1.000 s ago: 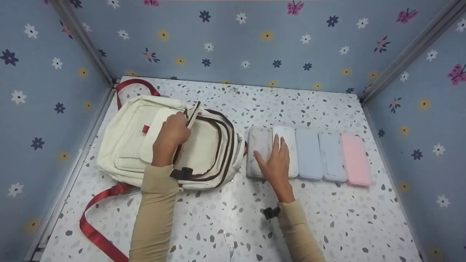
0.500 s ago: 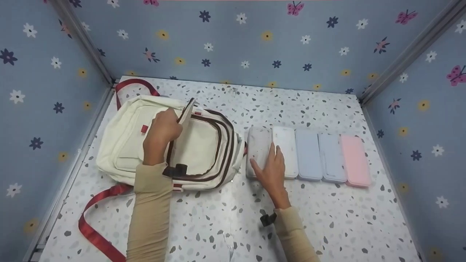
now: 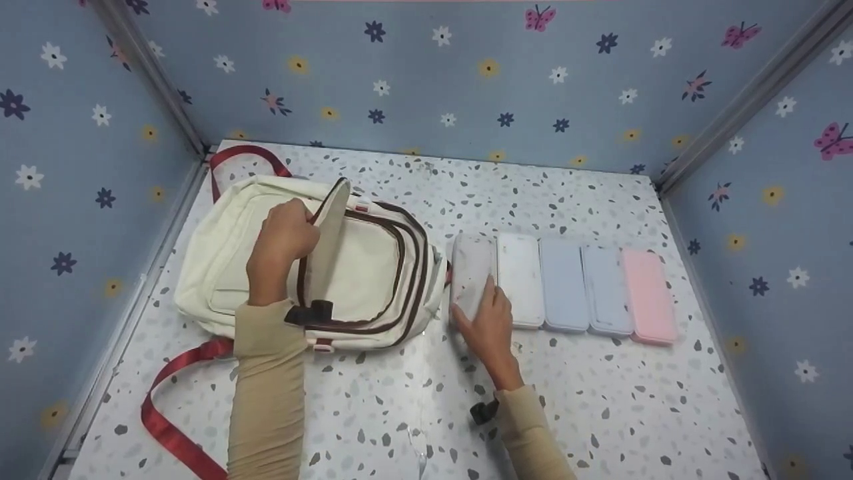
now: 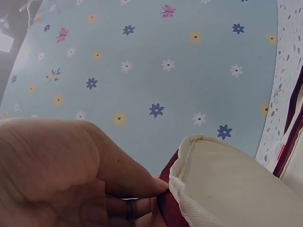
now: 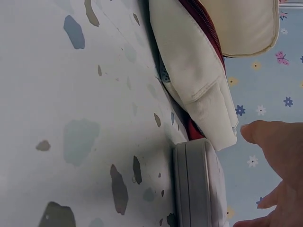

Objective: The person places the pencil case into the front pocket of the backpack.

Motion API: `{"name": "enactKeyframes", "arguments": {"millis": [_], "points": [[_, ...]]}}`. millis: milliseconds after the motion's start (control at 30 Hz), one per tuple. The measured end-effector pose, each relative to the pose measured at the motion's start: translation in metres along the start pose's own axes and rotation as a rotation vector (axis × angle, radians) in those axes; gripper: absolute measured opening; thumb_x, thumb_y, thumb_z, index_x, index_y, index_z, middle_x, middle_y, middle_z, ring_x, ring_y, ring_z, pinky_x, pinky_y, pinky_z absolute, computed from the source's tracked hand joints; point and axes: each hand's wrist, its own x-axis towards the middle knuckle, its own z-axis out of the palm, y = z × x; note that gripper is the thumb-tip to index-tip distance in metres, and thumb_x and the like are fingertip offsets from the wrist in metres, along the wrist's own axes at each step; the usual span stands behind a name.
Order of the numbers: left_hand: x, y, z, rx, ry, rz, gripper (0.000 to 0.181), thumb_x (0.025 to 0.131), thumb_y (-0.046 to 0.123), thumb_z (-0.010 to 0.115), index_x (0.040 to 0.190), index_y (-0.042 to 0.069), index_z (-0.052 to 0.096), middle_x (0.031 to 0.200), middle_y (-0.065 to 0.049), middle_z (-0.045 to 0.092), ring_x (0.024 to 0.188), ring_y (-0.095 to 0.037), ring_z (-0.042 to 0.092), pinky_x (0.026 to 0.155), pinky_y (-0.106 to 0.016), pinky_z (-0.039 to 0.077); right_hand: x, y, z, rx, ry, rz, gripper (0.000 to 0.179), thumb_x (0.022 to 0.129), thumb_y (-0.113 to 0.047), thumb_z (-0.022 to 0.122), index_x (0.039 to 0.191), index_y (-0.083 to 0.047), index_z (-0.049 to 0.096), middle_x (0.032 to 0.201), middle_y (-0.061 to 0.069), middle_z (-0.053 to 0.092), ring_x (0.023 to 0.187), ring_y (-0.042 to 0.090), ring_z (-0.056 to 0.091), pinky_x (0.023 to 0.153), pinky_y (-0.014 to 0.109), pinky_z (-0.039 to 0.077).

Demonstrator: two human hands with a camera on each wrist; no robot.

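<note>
A cream backpack [image 3: 206, 267] with dark red zips lies at the left of the table. My left hand [image 3: 283, 233] pinches the zipped edge of its front flap [image 3: 331, 223] and holds it raised, baring the cream inside of the compartment [image 3: 366, 260]. The left wrist view shows thumb and fingers on the red zip tape [image 4: 171, 210]. Over the near part of a grey oblong case [image 3: 472, 267], my right hand [image 3: 486, 327] spreads its thumb and fingers. The right wrist view has this hand [image 5: 284, 165] just above the grey case [image 5: 196, 189], thumb apart from it.
In a row right of the grey case lie a white case [image 3: 522, 273], two light blue cases [image 3: 563, 287] and a pink case [image 3: 650, 293]. A red strap [image 3: 173, 427] trails toward the front. Flowered panels [image 3: 426, 80] enclose the speckled table [image 3: 600, 413].
My left hand has drawn the flap leftward, widening the backpack's opening. My right hand has moved left and nearer the body, from over the white case to the grey one.
</note>
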Motion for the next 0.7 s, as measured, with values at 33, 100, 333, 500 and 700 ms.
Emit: {"name": "enactKeyframes", "arguments": {"millis": [33, 100, 333, 500, 700], "points": [[-0.0001, -0.0007, -0.0002, 0.000, 0.008, 0.004, 0.012, 0.080, 0.002, 0.042, 0.069, 0.006, 0.043, 0.077, -0.011, 0.041, 0.072, -0.026, 0.041, 0.059, -0.036, 0.035, -0.0011, -0.0003, 0.0011, 0.004, -0.004, -0.001, 0.091, 0.079, -0.051, 0.064, 0.144, -0.002, 0.022, 0.131, 0.025, 0.040, 0.121, 0.038, 0.038, 0.098, 0.048, 0.033], [-0.0006, -0.0017, -0.0008, -0.001, 0.016, 0.008, 0.013, 0.080, 0.001, 0.042, 0.069, 0.007, 0.043, 0.076, -0.010, 0.040, 0.071, -0.025, 0.040, 0.057, -0.035, 0.035, -0.0027, -0.0004, 0.0034, 0.007, -0.016, 0.003, 0.091, 0.079, -0.050, 0.063, 0.144, -0.002, 0.022, 0.131, 0.024, 0.040, 0.121, 0.038, 0.037, 0.098, 0.047, 0.033], [-0.0021, -0.0032, -0.0019, -0.005, 0.006, 0.000, 0.010, 0.081, 0.001, 0.041, 0.073, 0.006, 0.041, 0.077, -0.010, 0.037, 0.071, -0.025, 0.039, 0.055, -0.034, 0.034, -0.0051, -0.0024, 0.0068, 0.048, -0.012, 0.046, 0.087, 0.080, -0.043, 0.066, 0.143, 0.000, 0.024, 0.129, 0.025, 0.040, 0.120, 0.038, 0.036, 0.099, 0.046, 0.032], [-0.0022, -0.0042, -0.0021, -0.007, 0.011, 0.003, 0.010, 0.081, 0.001, 0.042, 0.072, 0.006, 0.042, 0.076, -0.010, 0.038, 0.070, -0.025, 0.040, 0.056, -0.035, 0.034, -0.0055, -0.0040, 0.0062, 0.046, -0.014, 0.066, 0.085, 0.081, -0.041, 0.066, 0.143, 0.000, 0.025, 0.126, 0.025, 0.042, 0.118, 0.037, 0.038, 0.097, 0.046, 0.033], [0.0010, -0.0074, -0.0031, 0.000, 0.012, 0.005, 0.016, 0.079, -0.001, 0.042, 0.065, 0.008, 0.040, 0.072, -0.008, 0.036, 0.067, -0.024, 0.037, 0.054, -0.034, 0.032, -0.0078, -0.0068, 0.0059, -0.050, -0.010, 0.084, 0.084, 0.079, -0.044, 0.066, 0.141, 0.000, 0.029, 0.124, 0.028, 0.044, 0.112, 0.040, 0.043, 0.091, 0.049, 0.038]]}}
